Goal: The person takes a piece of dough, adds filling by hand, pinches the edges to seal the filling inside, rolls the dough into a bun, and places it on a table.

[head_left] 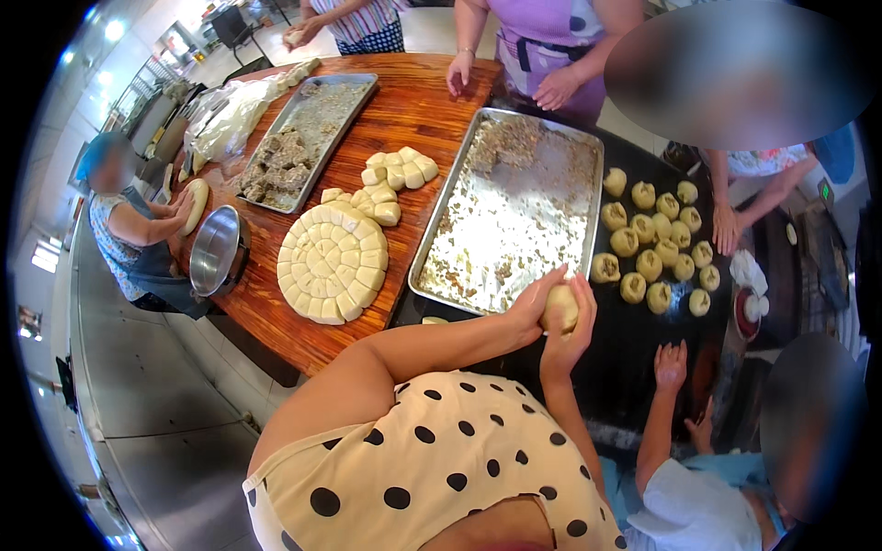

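Observation:
Cupped between my two hands is a pale round dough ball [560, 310], held over the near right corner of a metal tray. My left hand [530, 303] wraps its left side, and my right hand [571, 332] closes round its right side and underneath. Bits of brown filling are scattered over the shiny tray [441, 241], with a thicker heap [508, 150] at its far end. To the right, several shaped dough balls [648, 264] with gathered tops stand on a black surface. Left of the tray lies a round of cut dough pieces [333, 262] on the wooden table.
A second tray [317, 129] with clumped filling lies farther left, near a steel bowl [216, 250] at the table edge. Co-workers stand around: one at left handles a dough roll [195, 206], and another's hand [671, 365] reaches in at lower right. Plastic sheeting [225, 115] covers the far left corner.

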A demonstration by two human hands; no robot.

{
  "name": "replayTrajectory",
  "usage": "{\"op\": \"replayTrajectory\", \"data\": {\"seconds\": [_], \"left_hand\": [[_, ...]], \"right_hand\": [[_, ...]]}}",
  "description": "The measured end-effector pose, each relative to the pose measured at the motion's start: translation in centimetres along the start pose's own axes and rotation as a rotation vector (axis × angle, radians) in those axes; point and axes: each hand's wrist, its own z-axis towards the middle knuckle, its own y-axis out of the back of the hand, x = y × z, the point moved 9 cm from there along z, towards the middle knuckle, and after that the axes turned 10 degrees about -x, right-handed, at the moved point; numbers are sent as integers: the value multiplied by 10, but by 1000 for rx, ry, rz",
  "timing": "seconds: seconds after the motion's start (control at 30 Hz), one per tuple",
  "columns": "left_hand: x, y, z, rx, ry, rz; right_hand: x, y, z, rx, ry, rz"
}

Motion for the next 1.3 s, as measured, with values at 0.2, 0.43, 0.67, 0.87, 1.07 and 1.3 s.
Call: {"op": "replayTrajectory", "data": {"seconds": [0.2, 0.43, 0.67, 0.87, 1.07, 1.3], "left_hand": [[21, 16, -17, -110, 40, 20], [36, 41, -18, -208, 2, 76], [16, 21, -46, -56, 85, -211], [62, 138, -11, -54, 38, -134], [41, 66, -57, -23, 132, 66], [-45, 191, -66, -199, -250, 725]], "right_hand": [[10, 7, -12, 7, 189, -95], [13, 9, -33, -73, 195, -45], [-8, 12, -29, -51, 138, 106], [0, -9, -84, 32, 329, 38], [-40, 14, -67, -53, -117, 307], [-83, 193, 45, -916, -232, 80]]}}
